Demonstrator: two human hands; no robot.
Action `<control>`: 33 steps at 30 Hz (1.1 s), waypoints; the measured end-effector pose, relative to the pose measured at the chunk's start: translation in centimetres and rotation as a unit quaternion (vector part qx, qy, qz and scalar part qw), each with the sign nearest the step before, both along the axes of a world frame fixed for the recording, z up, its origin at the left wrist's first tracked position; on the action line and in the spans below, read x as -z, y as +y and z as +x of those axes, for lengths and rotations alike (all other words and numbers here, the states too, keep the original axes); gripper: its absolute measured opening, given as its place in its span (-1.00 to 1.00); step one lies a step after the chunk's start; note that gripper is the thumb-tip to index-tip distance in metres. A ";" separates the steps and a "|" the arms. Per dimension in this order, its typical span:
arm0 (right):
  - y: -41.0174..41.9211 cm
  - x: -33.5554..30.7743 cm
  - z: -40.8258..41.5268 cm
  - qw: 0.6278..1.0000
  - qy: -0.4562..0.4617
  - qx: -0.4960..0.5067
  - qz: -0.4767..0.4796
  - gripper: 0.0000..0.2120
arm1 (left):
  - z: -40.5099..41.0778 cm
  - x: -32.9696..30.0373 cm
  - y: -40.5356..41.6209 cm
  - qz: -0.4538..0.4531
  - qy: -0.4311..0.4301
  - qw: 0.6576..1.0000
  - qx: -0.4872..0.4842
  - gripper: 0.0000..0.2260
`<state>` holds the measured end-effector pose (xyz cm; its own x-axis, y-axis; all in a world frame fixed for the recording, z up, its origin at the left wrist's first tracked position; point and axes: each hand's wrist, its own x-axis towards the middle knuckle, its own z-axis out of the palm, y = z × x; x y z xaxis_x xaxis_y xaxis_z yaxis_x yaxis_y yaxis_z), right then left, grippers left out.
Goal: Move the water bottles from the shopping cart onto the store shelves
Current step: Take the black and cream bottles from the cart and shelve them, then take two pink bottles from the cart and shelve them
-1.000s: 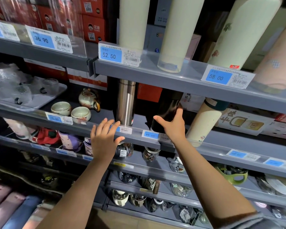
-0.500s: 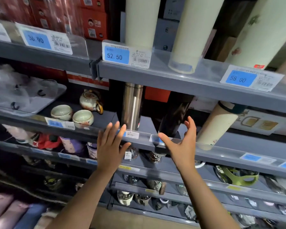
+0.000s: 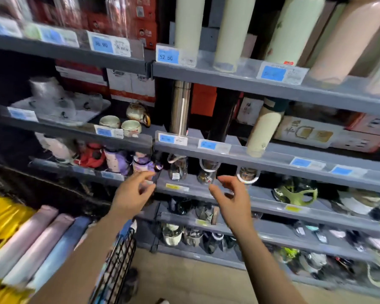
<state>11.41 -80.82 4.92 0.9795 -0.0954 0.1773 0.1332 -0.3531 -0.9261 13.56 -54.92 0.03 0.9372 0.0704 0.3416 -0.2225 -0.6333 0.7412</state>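
Observation:
A dark bottle (image 3: 223,115) stands on the middle shelf (image 3: 272,163) between a steel flask (image 3: 180,108) and a cream bottle (image 3: 263,130). My left hand (image 3: 132,194) and my right hand (image 3: 233,198) hover below that shelf, in front of the lower one, both empty with loosely curled fingers. At the lower left, several pink and blue bottles (image 3: 42,244) lie side by side in the shopping cart (image 3: 116,260), whose black wire edge shows beside my left forearm.
Tall cream and pink bottles (image 3: 226,31) line the top shelf with blue price tags. Teacups and a teapot (image 3: 138,113) sit on the left shelf. Glass jars and mugs fill the lower shelves. A yellow package (image 3: 2,216) lies at the left in the cart.
Both hands have dropped away from the middle shelf and the dark bottle, which stays standing there. My view has tilted down and back, bringing the cart into sight.

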 end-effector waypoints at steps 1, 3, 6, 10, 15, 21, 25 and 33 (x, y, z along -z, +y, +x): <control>0.1 0.6 -1.5 1.000 0.009 -0.007 0.013 -0.83 | -2.3 -0.2 0.1 -0.051 0.008 0.999 -0.005 -0.79; 0.6 1.5 -4.2 0.998 0.028 -0.006 0.054 -0.88 | -6.4 -0.1 0.7 -0.118 0.051 0.991 -0.037 -0.69; 2.5 2.5 -7.7 0.992 0.076 -0.037 0.098 -0.90 | -11.9 -0.3 1.9 -0.137 0.087 0.984 -0.072 -0.74; 6.6 3.0 -11.4 0.977 0.131 -0.149 0.083 -0.91 | -18.1 -1.4 4.2 -0.090 0.133 0.985 -0.061 -0.86; 12.7 3.2 -13.7 0.951 0.206 -0.224 0.051 -0.91 | -23.3 -0.3 9.5 -0.075 0.237 0.967 -0.055 -0.93; 23.6 6.6 -15.1 0.923 0.268 -0.274 -0.022 -0.89 | -27.7 2.8 19.8 -0.087 0.312 0.940 -0.105 -0.92; 33.2 11.1 -16.1 0.887 0.331 -0.305 -0.102 -0.81 | -26.8 5.6 30.3 -0.064 0.334 0.927 -0.161 -0.86; 45.2 16.2 -16.9 0.844 0.446 -0.230 -0.188 -0.58 | -15.6 13.1 41.4 0.016 0.434 0.890 -0.138 -0.41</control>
<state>-5.54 -35.66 -11.26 0.6578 0.2297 -0.7173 -0.3545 -0.7459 -0.5639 -2.07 -13.54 -13.02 0.7975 0.3426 -0.4967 0.5928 -0.5985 0.5389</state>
